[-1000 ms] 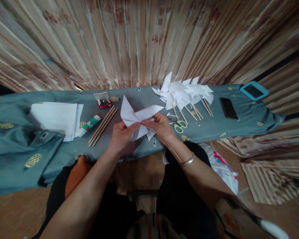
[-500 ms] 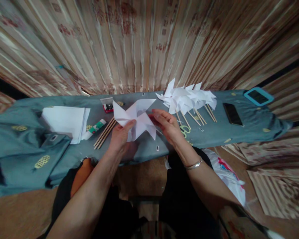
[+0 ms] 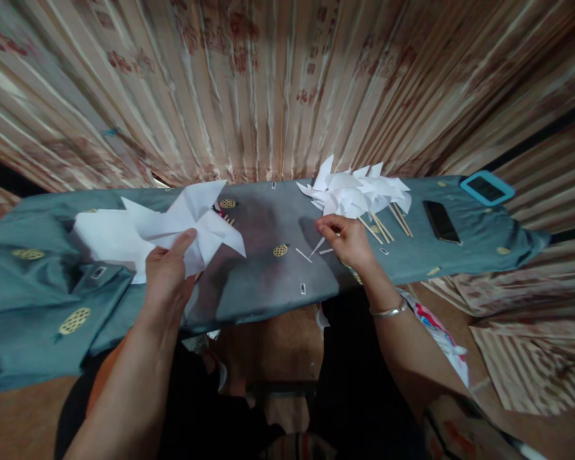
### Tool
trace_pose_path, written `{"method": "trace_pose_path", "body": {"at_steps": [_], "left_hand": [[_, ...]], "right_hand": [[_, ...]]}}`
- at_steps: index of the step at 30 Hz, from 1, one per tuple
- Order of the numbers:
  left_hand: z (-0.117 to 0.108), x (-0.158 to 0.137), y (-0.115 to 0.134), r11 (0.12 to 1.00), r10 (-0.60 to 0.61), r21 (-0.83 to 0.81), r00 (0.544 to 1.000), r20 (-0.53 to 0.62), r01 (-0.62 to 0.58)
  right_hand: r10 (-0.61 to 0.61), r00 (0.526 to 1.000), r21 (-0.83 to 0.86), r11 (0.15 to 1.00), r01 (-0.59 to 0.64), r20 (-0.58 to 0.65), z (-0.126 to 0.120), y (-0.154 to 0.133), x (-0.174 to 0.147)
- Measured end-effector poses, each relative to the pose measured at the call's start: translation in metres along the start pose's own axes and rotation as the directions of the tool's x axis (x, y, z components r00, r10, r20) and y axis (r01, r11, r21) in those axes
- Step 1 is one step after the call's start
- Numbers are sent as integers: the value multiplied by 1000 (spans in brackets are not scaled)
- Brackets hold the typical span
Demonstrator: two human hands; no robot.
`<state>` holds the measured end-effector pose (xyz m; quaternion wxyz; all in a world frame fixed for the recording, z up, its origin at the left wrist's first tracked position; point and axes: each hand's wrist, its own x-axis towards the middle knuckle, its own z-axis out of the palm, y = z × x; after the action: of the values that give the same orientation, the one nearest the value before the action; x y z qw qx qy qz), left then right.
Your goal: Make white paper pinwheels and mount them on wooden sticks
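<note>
My left hand (image 3: 167, 271) is closed on a white paper pinwheel (image 3: 202, 207), thumb pressed near its centre. It hovers above the left part of the cloth-covered table, overlapping a stack of white paper (image 3: 108, 236). Over to the right, my right hand (image 3: 349, 243) is closed in a pinch low over the cloth. A thin white paper strip (image 3: 317, 248) runs out from under its fingertips, which seem to grip one end. Another paper strip (image 3: 303, 255) lies close by. Just behind this hand is a row of white pinwheels on sticks (image 3: 349, 195).
Loose wooden sticks (image 3: 229, 220) peek out behind the held pinwheel. A black phone (image 3: 441, 222) and a blue-framed device (image 3: 487, 188) lie at the right of the table (image 3: 259, 281). A pleated curtain (image 3: 268, 96) hangs along the back edge.
My left hand has carried the pinwheel leftward, covering the glue tube and most of the sticks. My right hand has left the pinwheel and come down by the paper strips, hiding the green-handled scissors.
</note>
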<state>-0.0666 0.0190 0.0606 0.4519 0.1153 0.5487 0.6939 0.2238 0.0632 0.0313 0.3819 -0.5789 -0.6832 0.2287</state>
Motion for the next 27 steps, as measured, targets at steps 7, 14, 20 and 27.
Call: {"method": "trace_pose_path", "body": {"at_steps": [7,14,20,27], "left_hand": [[-23,29,7,999,53,3,993,-108,-53],[-25,46,13,999,31,-11,991,-133,-33],[-34,59,20,996,71,-42,987,-142,-77],[-50,66,31,994,89,-55,982,-167,-99]], "right_hand": [[11,998,-501,864,-44,-69,-34,18,6],[116,993,-590,800,-107,-23,-42,36,12],[53,985,-559,828,48,162,4,22,6],[-237,907,-232,916,328,348,81,-10,-3]]}}
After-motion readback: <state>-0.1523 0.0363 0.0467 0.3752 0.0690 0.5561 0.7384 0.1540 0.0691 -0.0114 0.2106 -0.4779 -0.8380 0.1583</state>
